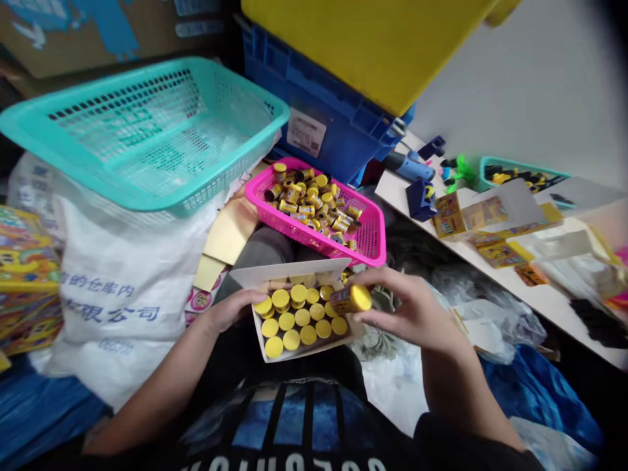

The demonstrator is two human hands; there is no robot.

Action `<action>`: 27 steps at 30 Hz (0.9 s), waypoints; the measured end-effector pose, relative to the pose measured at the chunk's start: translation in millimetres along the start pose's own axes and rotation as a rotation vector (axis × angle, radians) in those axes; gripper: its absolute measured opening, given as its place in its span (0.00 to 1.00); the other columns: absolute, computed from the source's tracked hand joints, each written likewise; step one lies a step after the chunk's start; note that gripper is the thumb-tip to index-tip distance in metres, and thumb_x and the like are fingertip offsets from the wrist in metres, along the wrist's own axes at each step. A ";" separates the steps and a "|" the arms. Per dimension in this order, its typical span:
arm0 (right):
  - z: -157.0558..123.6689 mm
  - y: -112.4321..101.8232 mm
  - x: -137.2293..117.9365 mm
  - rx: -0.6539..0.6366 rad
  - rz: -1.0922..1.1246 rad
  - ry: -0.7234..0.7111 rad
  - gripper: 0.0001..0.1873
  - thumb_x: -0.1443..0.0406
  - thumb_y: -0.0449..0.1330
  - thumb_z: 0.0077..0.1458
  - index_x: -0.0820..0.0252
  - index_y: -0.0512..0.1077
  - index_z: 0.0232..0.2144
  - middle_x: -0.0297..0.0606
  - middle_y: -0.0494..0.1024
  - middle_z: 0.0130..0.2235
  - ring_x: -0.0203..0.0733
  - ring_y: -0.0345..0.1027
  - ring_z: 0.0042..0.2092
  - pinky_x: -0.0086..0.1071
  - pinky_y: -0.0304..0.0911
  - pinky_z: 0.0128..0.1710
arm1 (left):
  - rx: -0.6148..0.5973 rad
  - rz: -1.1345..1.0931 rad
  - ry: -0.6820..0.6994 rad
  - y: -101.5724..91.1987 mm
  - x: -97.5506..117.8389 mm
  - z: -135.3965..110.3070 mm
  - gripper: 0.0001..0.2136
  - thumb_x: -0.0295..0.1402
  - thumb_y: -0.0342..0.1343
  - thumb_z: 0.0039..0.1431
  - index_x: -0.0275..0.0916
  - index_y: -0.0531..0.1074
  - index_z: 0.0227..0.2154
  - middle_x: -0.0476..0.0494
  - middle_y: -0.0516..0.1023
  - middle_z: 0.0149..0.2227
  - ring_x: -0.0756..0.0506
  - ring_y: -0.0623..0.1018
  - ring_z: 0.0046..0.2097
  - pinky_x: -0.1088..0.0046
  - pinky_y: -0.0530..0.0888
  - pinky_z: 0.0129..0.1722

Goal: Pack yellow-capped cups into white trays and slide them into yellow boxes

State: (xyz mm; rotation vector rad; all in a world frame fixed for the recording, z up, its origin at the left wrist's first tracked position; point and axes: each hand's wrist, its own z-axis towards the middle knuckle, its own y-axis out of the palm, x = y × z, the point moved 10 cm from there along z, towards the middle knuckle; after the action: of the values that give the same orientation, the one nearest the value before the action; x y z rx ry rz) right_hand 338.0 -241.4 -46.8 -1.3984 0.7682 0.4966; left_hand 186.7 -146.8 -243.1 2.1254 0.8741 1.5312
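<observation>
Cardboard box (267,343) is steadied by left hand (230,311); round yellow-capped tube (352,299) is pinched by right hand (409,307); pink mesh basket (373,229) behind.

Black T-shirt (294,418) with blue print and white lettering, bottom centre; short sleeve (441,438) lower right; left hand (230,311) and right hand (412,307) bare.

A big teal basket (147,131) sits at ten o'clock, atop a white sack (122,288) printed with blue characters. At twelve, a blue crate (333,124) carries a yellow crate (373,46). At three o'clock the desk (549,297) holds printed cartons (449,216), a small teal tray (520,171) and a blue tool (409,167). Colourful boxes (27,275) lie at nine.
</observation>
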 end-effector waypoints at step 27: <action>46.1 -69.6 77.3 0.495 -0.795 0.334 0.22 0.59 0.47 0.71 0.61 0.78 0.34 0.45 0.80 0.34 0.48 0.73 0.39 0.38 0.65 0.40 | 0.008 -0.033 -0.043 -16.3 -16.7 3.9 0.36 0.47 0.63 0.51 0.36 0.72 0.63 0.34 0.81 0.57 0.27 0.77 0.59 0.52 0.70 0.61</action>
State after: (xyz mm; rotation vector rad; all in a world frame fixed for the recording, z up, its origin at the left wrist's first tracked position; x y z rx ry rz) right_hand 448.2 -215.2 -56.0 -1.1983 0.4839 -0.5272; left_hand 182.5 -145.9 -266.3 2.1301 0.8975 1.4631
